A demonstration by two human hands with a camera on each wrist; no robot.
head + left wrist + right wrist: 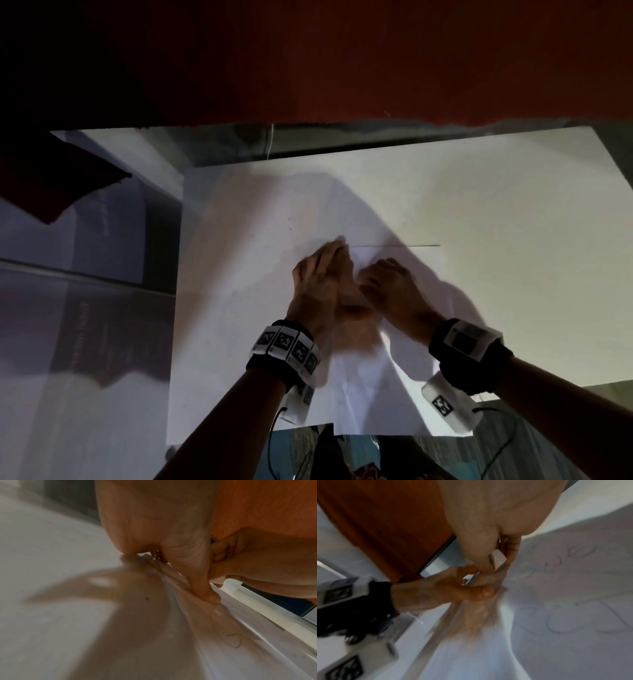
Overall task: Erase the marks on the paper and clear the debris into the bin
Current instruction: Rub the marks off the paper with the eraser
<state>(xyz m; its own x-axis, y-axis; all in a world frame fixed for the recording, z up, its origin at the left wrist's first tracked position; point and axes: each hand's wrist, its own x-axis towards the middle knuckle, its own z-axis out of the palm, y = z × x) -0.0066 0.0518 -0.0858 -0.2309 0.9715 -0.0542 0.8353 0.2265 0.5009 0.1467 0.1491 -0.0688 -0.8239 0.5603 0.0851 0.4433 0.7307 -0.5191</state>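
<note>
A white paper sheet (370,394) with faint pencil writing (573,568) lies on a larger white sheet (496,205). My left hand (325,260) lies on the paper's upper left part. Its fingers are stretched out, and its thumb (211,597) presses down, wrinkling the paper. Close beside it on the right, my right hand (380,274) pinches a small white eraser (499,559) between thumb and fingers, with the eraser's end down on the paper. Pencil loops (233,641) also show near the left thumb. No bin is in view.
Grey-white boxes (113,222) stand at the left, with a dark red flat object (51,181) overhanging them. A red cloth (376,61) fills the far side. The table's near edge runs just below the paper. Cables trail from both wristbands.
</note>
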